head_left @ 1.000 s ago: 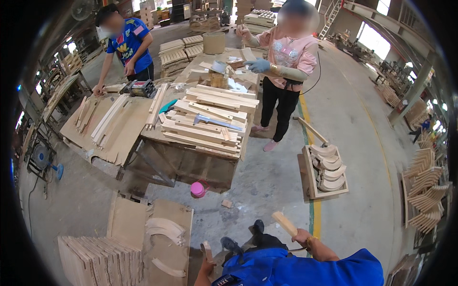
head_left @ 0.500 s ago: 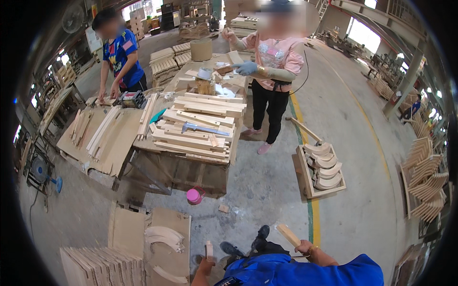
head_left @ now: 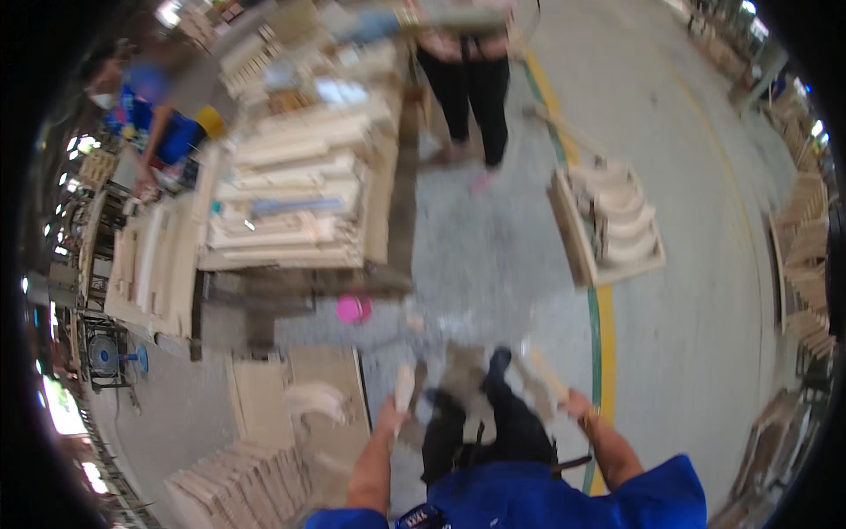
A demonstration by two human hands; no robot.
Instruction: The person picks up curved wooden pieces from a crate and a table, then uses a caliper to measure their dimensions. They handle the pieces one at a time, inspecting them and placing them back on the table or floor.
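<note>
The picture is blurred by motion. My left hand (head_left: 393, 414), low and left of centre, is closed round a short pale wooden piece (head_left: 404, 385) that points away from me. On the right, my right hand (head_left: 578, 406) grips a longer pale wooden strip (head_left: 548, 376), angled up and to the left. Both hands are apart, on either side of my legs. Brownish, smeared patches (head_left: 467, 375) show between them, and I cannot make out what they are.
A workbench with stacked wooden strips (head_left: 291, 212) and a blue caliper (head_left: 295, 205) stands ahead left. Curved wooden parts fill a crate (head_left: 652, 263) at right. A pink container (head_left: 354, 309) sits by the bench. Boards (head_left: 247, 480) lean lower left. Two people stand beyond.
My view has tilted down and shifted, so the bench sits farther left and higher. Both hands, still holding their wooden pieces, now appear higher in view, with more of my arms and legs showing.
</note>
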